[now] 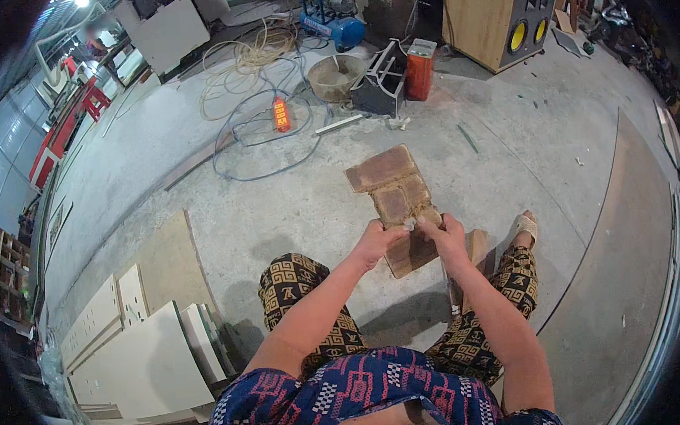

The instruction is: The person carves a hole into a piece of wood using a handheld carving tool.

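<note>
Both hands hold a brown wooden piece (392,200) in front of my knees. It is stepped in outline, with darker rectangular faces and rough, paler seams between them. My left hand (373,243) grips its left edge and my right hand (446,241) its right edge. The thumbs come close together over its middle, where a small whitish bit (410,224) shows between them; I cannot make out what it is. The fingers underneath are hidden. Below my right hand, a thin tool (452,295) stands partly out of sight by my right leg, beside a wooden board (477,247).
Pale panels (143,365) are stacked at the left, and a large brown sheet (615,250) lies at the right. Ahead are an orange power strip (281,115), tangled hoses (256,54), a basin (336,79), a toolbox (379,81), a red can (421,71) and a speaker cabinet (484,17).
</note>
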Motion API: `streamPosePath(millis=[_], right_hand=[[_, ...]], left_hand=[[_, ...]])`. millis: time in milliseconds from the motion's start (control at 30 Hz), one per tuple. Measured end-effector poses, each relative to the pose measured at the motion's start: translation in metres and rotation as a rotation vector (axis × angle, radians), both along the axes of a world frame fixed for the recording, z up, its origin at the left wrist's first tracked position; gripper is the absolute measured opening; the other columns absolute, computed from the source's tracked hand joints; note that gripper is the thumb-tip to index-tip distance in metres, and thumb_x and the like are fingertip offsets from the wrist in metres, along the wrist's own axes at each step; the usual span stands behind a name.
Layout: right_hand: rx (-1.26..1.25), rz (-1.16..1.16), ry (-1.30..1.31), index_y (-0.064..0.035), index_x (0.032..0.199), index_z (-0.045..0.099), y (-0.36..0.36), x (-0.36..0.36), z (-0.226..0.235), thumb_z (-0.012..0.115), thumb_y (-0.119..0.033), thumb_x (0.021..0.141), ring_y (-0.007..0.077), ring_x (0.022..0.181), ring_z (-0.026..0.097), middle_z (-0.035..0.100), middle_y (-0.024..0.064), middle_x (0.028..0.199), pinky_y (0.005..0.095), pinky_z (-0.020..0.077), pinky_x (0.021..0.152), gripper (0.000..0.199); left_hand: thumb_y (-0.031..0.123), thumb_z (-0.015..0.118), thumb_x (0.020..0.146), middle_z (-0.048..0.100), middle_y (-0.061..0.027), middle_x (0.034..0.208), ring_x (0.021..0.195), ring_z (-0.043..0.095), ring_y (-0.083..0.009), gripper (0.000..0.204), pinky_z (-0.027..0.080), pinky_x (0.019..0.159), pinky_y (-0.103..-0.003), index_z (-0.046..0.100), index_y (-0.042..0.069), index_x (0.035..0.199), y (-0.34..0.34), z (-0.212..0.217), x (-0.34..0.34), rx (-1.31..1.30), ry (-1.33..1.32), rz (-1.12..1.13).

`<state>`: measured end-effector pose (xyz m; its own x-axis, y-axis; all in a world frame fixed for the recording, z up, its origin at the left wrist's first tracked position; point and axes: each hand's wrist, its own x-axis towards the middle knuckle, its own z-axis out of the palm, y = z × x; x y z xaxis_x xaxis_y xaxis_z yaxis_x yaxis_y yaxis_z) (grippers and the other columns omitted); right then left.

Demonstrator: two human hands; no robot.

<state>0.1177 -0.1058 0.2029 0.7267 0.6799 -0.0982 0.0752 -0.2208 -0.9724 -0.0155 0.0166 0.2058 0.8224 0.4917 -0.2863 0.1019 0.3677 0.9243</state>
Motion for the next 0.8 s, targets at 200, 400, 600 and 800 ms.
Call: streamPosePath(millis=[200, 400, 600, 800], right_hand=[[-0.069, 0.113, -0.123, 0.0044, 0.084, 0.056, 0.003, -0.003, 0.0, 0.075, -0.04, 0.071, 0.0214, 0.071, 0.06, 0.062, 0.0138, 0.076, 0.0346, 0.0464, 0.065, 0.05], [-0.038, 0.03, -0.142, 0.0037, 0.086, 0.051, 0.0, -0.007, 0.001, 0.071, -0.023, 0.075, 0.0153, 0.074, 0.055, 0.059, 0.0099, 0.079, 0.0319, 0.0449, 0.065, 0.035], [0.009, 0.025, -0.186, 0.004, 0.089, 0.051, -0.005, -0.005, 0.007, 0.063, -0.016, 0.081, 0.0142, 0.075, 0.051, 0.058, 0.0093, 0.08, 0.0316, 0.0431, 0.068, 0.025], [-0.001, -0.03, -0.085, 0.0048, 0.089, 0.052, -0.004, -0.005, 0.001, 0.063, -0.017, 0.082, 0.0149, 0.074, 0.049, 0.057, 0.01, 0.081, 0.0314, 0.0421, 0.067, 0.025]], left_hand=[[0.014, 0.065, 0.076, 0.063, -0.0039, 0.095, 0.083, 0.056, -0.0105, 0.032, 0.045, 0.075, -0.027, 0.06, -0.002, 0.103, 0.005, 0.005, -0.007, 0.151, 0.132, -0.144], [0.017, 0.065, 0.078, 0.062, -0.0044, 0.099, 0.087, 0.056, -0.0115, 0.031, 0.045, 0.078, -0.029, 0.06, -0.001, 0.104, 0.001, 0.002, -0.002, 0.142, 0.033, -0.176], [0.022, 0.064, 0.084, 0.061, -0.0045, 0.103, 0.094, 0.055, -0.012, 0.039, 0.045, 0.082, -0.03, 0.055, 0.001, 0.115, -0.006, 0.005, 0.004, 0.076, 0.123, -0.088], [0.017, 0.063, 0.084, 0.06, -0.0045, 0.107, 0.098, 0.056, -0.0133, 0.039, 0.043, 0.087, -0.03, 0.053, 0.002, 0.118, 0.001, -0.023, 0.007, -0.02, 0.03, -0.154]])
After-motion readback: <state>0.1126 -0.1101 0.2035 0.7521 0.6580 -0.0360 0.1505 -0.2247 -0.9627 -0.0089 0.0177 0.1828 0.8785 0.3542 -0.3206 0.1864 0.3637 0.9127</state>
